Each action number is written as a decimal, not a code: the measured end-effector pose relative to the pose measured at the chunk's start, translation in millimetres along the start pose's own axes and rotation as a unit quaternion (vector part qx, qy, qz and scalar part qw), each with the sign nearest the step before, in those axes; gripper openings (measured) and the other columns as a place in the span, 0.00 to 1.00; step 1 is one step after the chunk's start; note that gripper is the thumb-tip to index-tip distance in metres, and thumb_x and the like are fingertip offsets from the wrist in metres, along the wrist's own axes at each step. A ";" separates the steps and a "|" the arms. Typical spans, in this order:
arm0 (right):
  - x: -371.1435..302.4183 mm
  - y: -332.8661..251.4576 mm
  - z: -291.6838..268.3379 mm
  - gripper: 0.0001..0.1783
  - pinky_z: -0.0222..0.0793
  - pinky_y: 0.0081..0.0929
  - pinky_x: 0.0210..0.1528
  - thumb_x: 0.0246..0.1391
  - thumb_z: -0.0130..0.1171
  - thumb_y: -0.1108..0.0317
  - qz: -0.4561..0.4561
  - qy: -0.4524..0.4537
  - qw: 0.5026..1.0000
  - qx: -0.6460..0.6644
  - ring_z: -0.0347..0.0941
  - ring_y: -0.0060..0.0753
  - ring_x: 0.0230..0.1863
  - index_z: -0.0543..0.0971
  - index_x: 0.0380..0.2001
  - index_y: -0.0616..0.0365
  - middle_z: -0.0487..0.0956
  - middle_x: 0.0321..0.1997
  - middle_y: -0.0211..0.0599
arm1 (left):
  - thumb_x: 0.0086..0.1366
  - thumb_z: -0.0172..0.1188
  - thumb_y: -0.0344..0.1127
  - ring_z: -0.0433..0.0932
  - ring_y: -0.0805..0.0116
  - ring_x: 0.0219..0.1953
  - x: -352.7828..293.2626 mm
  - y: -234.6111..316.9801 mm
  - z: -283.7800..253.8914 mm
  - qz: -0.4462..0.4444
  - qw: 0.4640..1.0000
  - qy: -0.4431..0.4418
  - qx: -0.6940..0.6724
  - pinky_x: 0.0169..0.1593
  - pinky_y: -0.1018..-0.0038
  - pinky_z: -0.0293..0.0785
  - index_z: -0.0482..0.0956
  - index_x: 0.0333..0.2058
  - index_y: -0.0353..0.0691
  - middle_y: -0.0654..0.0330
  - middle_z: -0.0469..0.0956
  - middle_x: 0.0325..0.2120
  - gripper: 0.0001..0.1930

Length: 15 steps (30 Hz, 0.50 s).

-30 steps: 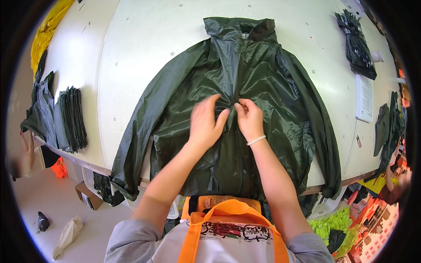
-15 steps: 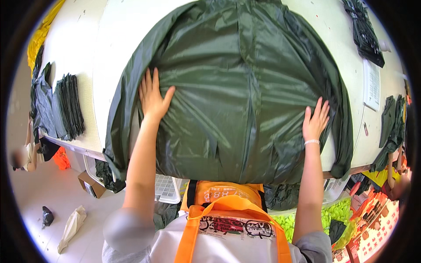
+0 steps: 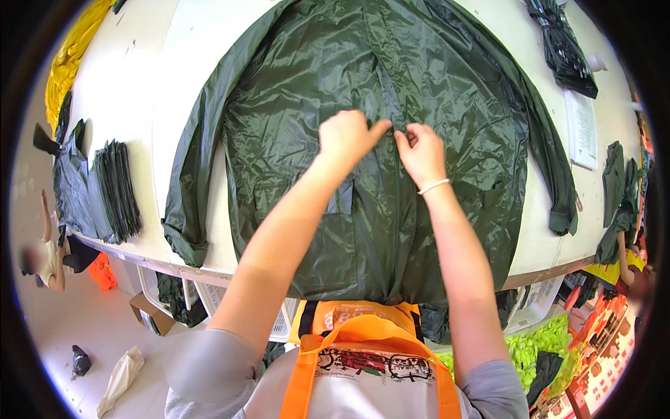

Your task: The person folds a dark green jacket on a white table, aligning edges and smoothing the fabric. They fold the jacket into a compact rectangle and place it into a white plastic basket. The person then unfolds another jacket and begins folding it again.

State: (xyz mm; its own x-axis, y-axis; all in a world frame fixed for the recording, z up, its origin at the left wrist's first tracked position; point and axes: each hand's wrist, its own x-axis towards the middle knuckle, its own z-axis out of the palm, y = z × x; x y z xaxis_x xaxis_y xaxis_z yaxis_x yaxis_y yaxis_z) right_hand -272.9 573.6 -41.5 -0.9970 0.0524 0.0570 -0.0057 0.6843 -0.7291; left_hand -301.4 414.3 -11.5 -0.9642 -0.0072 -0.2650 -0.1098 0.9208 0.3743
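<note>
A shiny dark green rain jacket [image 3: 293,91] lies spread front up across the white table [image 3: 185,63], its sleeves out to both sides. Its front placket runs down the middle, and the bottom hem hangs over the near edge. My left hand [image 3: 344,137] is closed at the left of the placket, thumb and fingertips pinching the fabric. Close beside it, my right hand [image 3: 422,151], with a pale band on the wrist, pinches the jacket at the placket's right side. The exact bit of fabric between the fingertips is too small to make out.
Folded dark garments [image 3: 115,192] stand stacked at the table's left, near yellow fabric [image 3: 66,77]. At the right lie a dark bundle [image 3: 564,52] and a white sheet [image 3: 581,129]. White baskets [image 3: 536,304] sit under the table. Other people work at both sides.
Both hands have left the jacket's sides, where they lay flat, and come together at the middle placket, now pinching. The jacket lies more wrinkled and its sleeves stand farther from the body.
</note>
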 end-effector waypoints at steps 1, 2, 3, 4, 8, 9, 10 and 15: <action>-0.6 -3.6 4.6 0.10 0.70 0.36 0.32 0.47 0.63 0.67 0.035 -0.011 0.999 0.034 0.75 0.48 0.27 0.79 0.28 0.64 0.77 0.27 0.47 | 0.53 0.63 0.56 0.81 0.50 0.29 4.9 4.4 9.5 0.020 1.000 -0.004 0.014 0.34 0.61 0.77 0.80 0.23 0.35 0.48 0.80 0.24 0.25; -3.1 -3.9 9.0 0.09 0.70 0.35 0.32 0.47 0.63 0.68 0.040 -0.005 0.998 0.041 0.75 0.48 0.27 0.79 0.29 0.65 0.77 0.27 0.47 | 0.54 0.62 0.56 0.81 0.50 0.30 9.5 7.0 15.9 0.019 1.000 -0.009 0.004 0.34 0.61 0.77 0.80 0.22 0.34 0.48 0.80 0.24 0.25; -4.2 -5.5 11.9 0.08 0.70 0.35 0.32 0.47 0.62 0.70 0.044 0.001 0.998 0.048 0.75 0.48 0.27 0.80 0.29 0.65 0.78 0.28 0.47 | 0.55 0.61 0.57 0.81 0.50 0.31 14.4 6.6 21.4 0.018 1.000 -0.015 -0.005 0.34 0.62 0.77 0.80 0.22 0.34 0.47 0.80 0.24 0.26; -3.4 -8.6 13.5 0.08 0.70 0.34 0.31 0.47 0.62 0.71 0.030 0.020 0.998 0.049 0.75 0.46 0.26 0.80 0.29 0.65 0.78 0.28 0.46 | 0.58 0.60 0.52 0.81 0.54 0.25 20.4 -0.6 30.7 0.058 0.998 0.016 -0.017 0.30 0.65 0.76 0.79 0.21 0.33 0.49 0.79 0.20 0.23; -8.8 -13.7 24.7 0.06 0.70 0.24 0.29 0.46 0.63 0.76 0.054 0.061 0.993 0.085 0.76 0.31 0.24 0.81 0.30 0.66 0.79 0.27 0.42 | 0.62 0.55 0.41 0.75 0.67 0.14 29.4 -16.0 13.1 0.012 0.921 -0.218 -0.322 0.23 0.71 0.70 0.76 0.19 0.34 0.55 0.75 0.12 0.17; -10.1 -13.4 27.1 0.06 0.69 0.20 0.29 0.46 0.64 0.77 0.074 0.063 0.990 0.103 0.76 0.25 0.24 0.81 0.30 0.67 0.79 0.26 0.40 | 0.62 0.55 0.41 0.74 0.69 0.14 30.6 -20.1 15.3 0.018 0.908 -0.221 -0.354 0.22 0.72 0.69 0.76 0.19 0.34 0.57 0.75 0.12 0.18; -9.2 -11.2 29.8 0.07 0.68 0.18 0.28 0.46 0.64 0.77 0.050 0.054 0.989 0.127 0.73 0.19 0.23 0.80 0.31 0.67 0.79 0.27 0.35 | 0.63 0.54 0.41 0.73 0.71 0.13 31.5 -23.2 17.3 0.023 0.894 -0.225 -0.387 0.21 0.73 0.68 0.75 0.18 0.34 0.58 0.74 0.12 0.18; -10.3 -18.4 30.9 0.13 0.68 0.20 0.27 0.43 0.69 0.71 0.094 -0.002 0.975 0.203 0.69 0.20 0.22 0.78 0.30 0.69 0.78 0.25 0.35 | 0.65 0.50 0.39 0.71 0.73 0.13 23.4 -25.3 21.7 0.029 0.855 -0.217 -0.471 0.19 0.75 0.66 0.72 0.21 0.33 0.58 0.74 0.13 0.18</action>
State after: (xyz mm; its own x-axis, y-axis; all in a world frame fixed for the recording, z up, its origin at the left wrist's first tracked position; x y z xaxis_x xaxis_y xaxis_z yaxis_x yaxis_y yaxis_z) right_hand -264.8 537.9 -49.8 -0.9837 0.1455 -0.1055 0.1475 0.3179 -0.9366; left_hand -315.9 399.3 -46.5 -0.8171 0.3610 -0.4495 -0.4071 0.1909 0.8932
